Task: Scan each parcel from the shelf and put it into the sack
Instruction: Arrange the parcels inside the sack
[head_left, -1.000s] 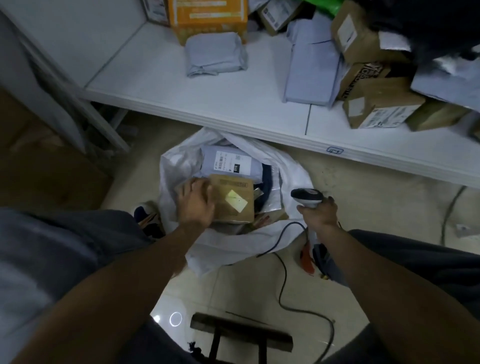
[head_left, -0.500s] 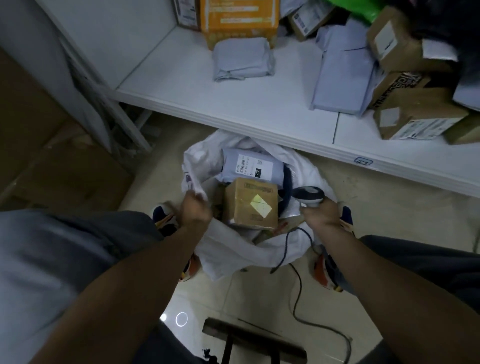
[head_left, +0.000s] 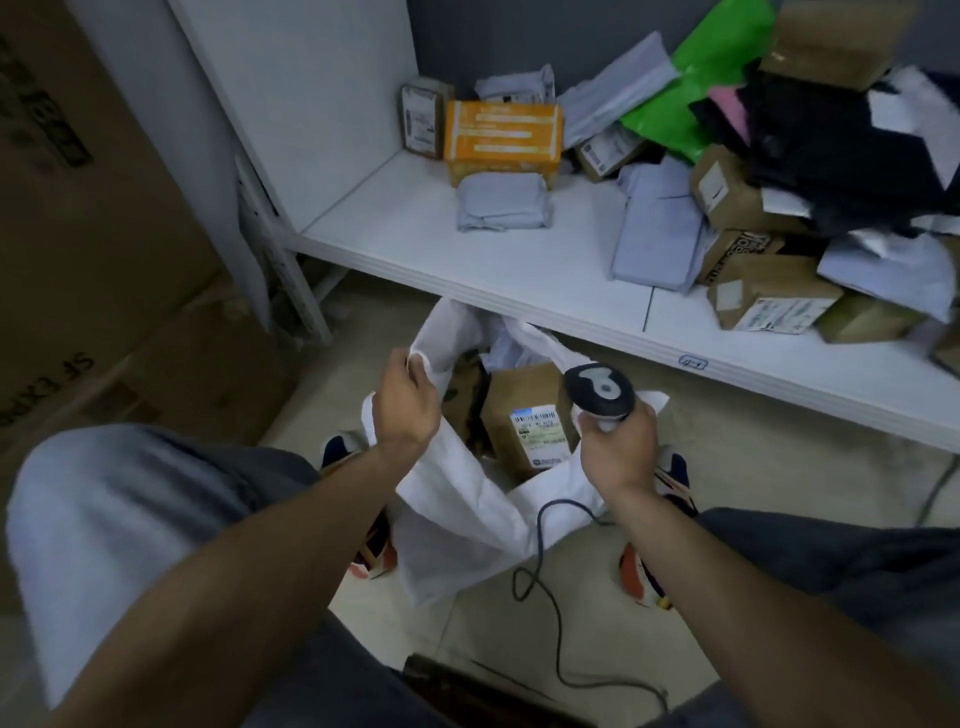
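Note:
The white sack (head_left: 457, 514) stands on the floor between my feet, below the shelf edge. My left hand (head_left: 405, 405) grips its left rim and holds it up. My right hand (head_left: 615, 449) holds the corded scanner (head_left: 600, 389) and also pinches the sack's right rim. Inside the sack a brown box with a white label (head_left: 524, 415) stands upright beside other parcels that are mostly hidden. On the white shelf (head_left: 519, 270) lie a grey folded mailer (head_left: 504, 200), an orange box (head_left: 503, 136), a flat grey mailer (head_left: 657, 228) and several brown boxes (head_left: 769, 296).
Large cardboard cartons (head_left: 104, 249) stand at the left beside the shelf upright. The scanner cable (head_left: 550, 613) loops over the floor. A heap of green, black and grey bags (head_left: 810, 119) fills the shelf's right end. A dark stool edge (head_left: 467, 686) is below me.
My left hand left the brown box in the sack and took the sack's rim. Both hands have pulled the rim upward. My view has tilted up toward the shelf.

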